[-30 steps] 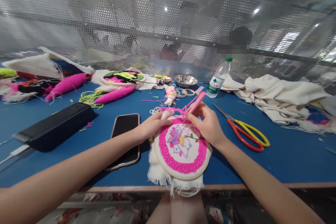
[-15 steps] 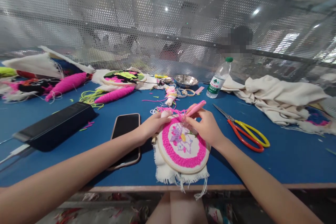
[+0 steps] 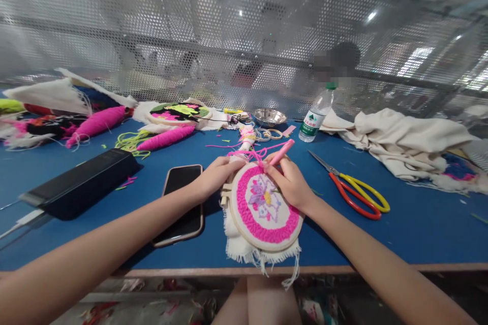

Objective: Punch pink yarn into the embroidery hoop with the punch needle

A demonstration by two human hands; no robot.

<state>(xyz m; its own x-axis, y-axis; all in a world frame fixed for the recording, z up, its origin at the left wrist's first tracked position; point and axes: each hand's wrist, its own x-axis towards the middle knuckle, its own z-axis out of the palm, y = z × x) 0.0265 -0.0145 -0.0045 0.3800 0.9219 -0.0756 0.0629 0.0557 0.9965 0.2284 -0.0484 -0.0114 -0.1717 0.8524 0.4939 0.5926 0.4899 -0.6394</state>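
My left hand (image 3: 219, 176) is closed on the upper left rim of an embroidery hoop (image 3: 280, 236), its fingers partly hidden behind it. The hoop lies tilted near the table's front edge. A pink looped ring surrounds a purple flower on its white cloth, whose frayed edge (image 3: 240, 250) hangs below. In my right hand (image 3: 292, 183) is a pink punch needle (image 3: 282, 152), gripped like a pen at the hoop's upper edge. My hand hides part of the ring, and the needle's tip cannot be made out. Pink yarn (image 3: 247, 153) loops loosely above the hoop.
A phone (image 3: 183, 208) and a black power bank (image 3: 82, 183) lie left on the blue table. Scissors (image 3: 348, 185) and a water bottle (image 3: 316, 114) are at the right. Behind are pink yarn bundles (image 3: 166, 138), another hoop (image 3: 179, 111), a metal bowl (image 3: 269, 117) and crumpled cloth (image 3: 407, 142).
My right hand and the punch needle have shifted slightly down and left. My left hand has drawn a little left along the rim, and the hoop has turned slightly.
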